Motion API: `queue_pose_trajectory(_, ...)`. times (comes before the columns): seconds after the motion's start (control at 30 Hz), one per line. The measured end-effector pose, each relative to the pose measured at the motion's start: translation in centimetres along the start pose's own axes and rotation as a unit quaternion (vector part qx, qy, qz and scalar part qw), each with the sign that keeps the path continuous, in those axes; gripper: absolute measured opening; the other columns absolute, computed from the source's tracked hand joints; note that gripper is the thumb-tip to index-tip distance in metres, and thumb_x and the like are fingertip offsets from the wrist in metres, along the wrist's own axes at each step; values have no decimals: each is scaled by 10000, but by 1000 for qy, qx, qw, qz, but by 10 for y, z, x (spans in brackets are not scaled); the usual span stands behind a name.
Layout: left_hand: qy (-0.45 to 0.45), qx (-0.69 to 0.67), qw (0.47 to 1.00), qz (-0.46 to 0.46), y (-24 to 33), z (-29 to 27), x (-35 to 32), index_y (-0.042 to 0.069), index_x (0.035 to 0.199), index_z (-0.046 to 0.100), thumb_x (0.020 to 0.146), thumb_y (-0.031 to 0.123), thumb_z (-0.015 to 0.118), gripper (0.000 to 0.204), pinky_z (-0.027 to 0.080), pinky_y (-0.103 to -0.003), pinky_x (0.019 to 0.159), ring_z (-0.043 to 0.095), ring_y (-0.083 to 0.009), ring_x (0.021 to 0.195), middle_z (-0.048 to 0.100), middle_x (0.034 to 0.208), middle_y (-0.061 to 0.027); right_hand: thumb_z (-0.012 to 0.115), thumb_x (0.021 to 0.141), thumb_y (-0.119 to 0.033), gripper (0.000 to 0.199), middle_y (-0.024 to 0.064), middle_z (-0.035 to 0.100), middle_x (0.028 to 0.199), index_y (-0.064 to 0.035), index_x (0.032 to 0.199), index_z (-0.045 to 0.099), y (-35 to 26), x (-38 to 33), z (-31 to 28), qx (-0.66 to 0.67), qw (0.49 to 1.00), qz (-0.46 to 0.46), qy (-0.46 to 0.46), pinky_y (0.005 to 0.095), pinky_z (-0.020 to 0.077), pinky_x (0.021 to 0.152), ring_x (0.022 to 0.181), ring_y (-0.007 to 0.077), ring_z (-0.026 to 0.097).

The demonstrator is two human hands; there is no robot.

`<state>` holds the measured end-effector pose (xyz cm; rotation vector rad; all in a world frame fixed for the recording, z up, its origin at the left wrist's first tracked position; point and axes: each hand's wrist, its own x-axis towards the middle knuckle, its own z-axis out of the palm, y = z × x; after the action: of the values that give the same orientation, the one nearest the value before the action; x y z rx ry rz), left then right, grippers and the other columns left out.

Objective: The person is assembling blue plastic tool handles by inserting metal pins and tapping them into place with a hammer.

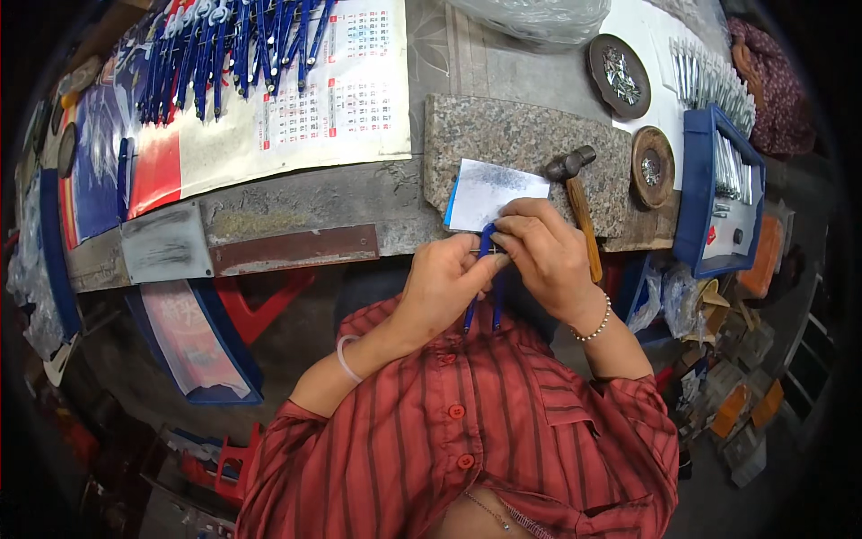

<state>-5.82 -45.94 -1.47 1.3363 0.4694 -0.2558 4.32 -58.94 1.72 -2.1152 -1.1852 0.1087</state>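
Note:
My left hand (442, 283) and my right hand (542, 251) meet just in front of the workbench edge. Together they pinch the top of a blue two-legged compass (481, 301) whose legs hang down toward my red striped shirt. A small metal piece shows between the fingertips at the compass head. Just beyond the hands lies a white paper sheet (492, 190) on a granite slab (521, 144). A wooden-handled hammer (579, 202) rests on the slab beside my right hand.
Many blue compasses (229, 45) lie in a row on a calendar sheet (296, 108) at the far left. Two round dishes (620, 76) (653, 166) hold small metal parts. A blue tray (723, 189) with metal rods stands at right. Another person's sleeve (768, 81) is at far right.

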Motion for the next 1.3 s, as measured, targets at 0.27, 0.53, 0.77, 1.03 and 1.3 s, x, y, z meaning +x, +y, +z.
queue_pose_trajectory(0.27,-2,-4,1000,-4,3,0,0,-41,741,575,849,173,646,250,476,-265,481,613,-123,532,621,593,-106,696,714,17,189,120,604,880,-1,881,609,0,2,-4,40,998,45,-19,321,510,627,772,257,623)
queue_pose_trajectory(0.53,-2,8,1000,-3,2,0,0,-43,742,576,851,182,643,259,476,-268,480,612,-123,530,619,590,-108,700,706,23,185,119,604,872,2,867,612,0,2,-3,50,997,51,-16,319,509,627,767,255,621)
queue_pose_trajectory(0.77,1,-15,1000,-7,0,1,0,-39,743,588,843,207,657,275,475,-267,480,612,-122,530,619,589,-104,715,718,5,276,118,599,972,-4,969,604,-5,-2,-20,18,997,77,-4,279,491,601,735,195,599)
queue_pose_trajectory(1.03,1,2,1000,-18,5,-1,0,-35,736,606,829,234,674,292,466,-267,478,614,-128,527,618,583,-113,631,780,11,416,167,536,1130,-15,1179,514,0,-34,-54,-135,970,202,8,325,478,775,895,263,579)
queue_pose_trajectory(1.3,-33,9,997,-66,7,-2,1,-21,847,615,869,179,649,205,453,-194,521,561,-50,574,610,643,-24,540,818,16,430,222,521,1153,3,1235,438,2,-36,-45,-205,947,245,-19,413,450,856,1011,398,539)
